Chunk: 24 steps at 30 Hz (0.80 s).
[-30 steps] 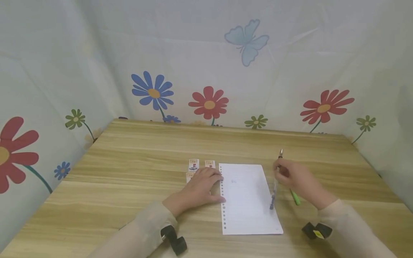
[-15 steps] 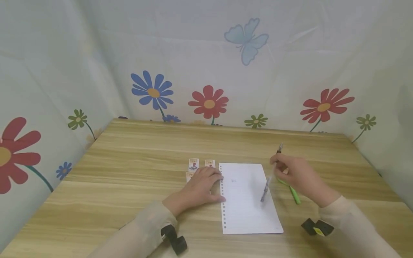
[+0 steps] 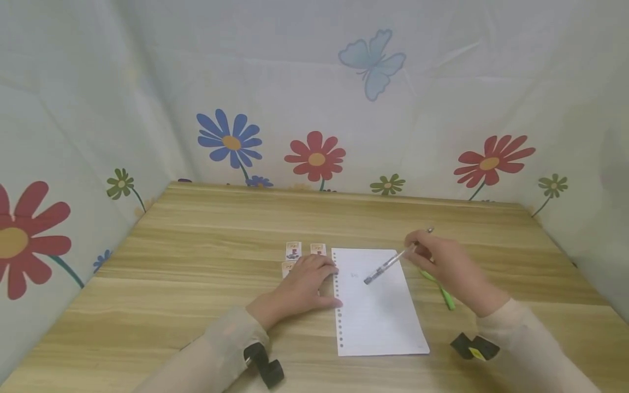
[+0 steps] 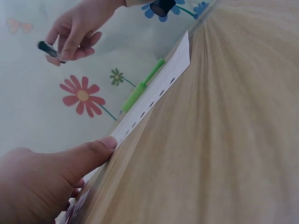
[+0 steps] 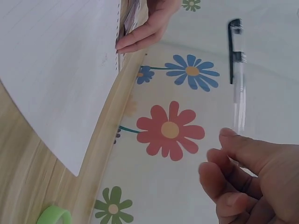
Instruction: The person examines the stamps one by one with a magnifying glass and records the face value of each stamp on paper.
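A sheet of white paper (image 3: 383, 322) with holes punched along its left side lies on the table, with a small pencil-like mark at its upper left. My left hand (image 3: 304, 281) rests at the holed edge, thumb and fingertips on the paper. Between thumb and fingers, my right hand (image 3: 454, 270) pinches a clear-barrelled pen (image 5: 239, 93) with a black clip. In the head view the clip end slants down to the left above the paper, and the narrow end sticks out behind the hand. Small printed cards (image 3: 293, 250) lie beside my left hand, partly covered by it.
A slim bright green tool (image 3: 447, 299) lies right of the paper, below my right hand. The wooden table (image 3: 221, 218) runs back to a flowered curtain (image 3: 275, 71). Black camera mounts (image 3: 265, 364) sit at both wrists.
The pen has turned in my right hand: its clip end swung from pointing down at the paper's right edge to pointing left over the paper. My left hand stays put.
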Available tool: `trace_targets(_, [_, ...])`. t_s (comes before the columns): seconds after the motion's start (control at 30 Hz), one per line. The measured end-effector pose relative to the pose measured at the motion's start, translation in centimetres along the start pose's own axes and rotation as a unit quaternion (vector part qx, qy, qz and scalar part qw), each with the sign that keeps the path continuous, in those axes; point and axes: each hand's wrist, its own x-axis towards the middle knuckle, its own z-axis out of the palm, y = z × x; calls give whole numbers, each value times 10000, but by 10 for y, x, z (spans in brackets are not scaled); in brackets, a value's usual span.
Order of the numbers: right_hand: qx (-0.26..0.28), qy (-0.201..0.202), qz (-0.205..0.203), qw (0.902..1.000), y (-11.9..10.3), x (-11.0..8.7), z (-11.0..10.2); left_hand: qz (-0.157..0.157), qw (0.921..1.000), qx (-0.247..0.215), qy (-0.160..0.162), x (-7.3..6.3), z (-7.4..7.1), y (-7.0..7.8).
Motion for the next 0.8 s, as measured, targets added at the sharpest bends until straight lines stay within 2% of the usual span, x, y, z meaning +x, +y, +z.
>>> trace_targets(0.13, [47,140,-71,9999,-6,3,2,3,10000,-12,-9,0,0,-1])
trace_targets(0.37, [662,161,-51,9977,-14,9,6,-21,10000,-5,-61,1,-1,-1])
trace_targets(0.7, [1008,1079,-305,9886,-21,14,19,-19,10000,27,-82,1,-1,-2])
trace_targets(0.8, [989,1144,-266,9881,-21,16,22,-25,9999,55,-111,1,0,-2])
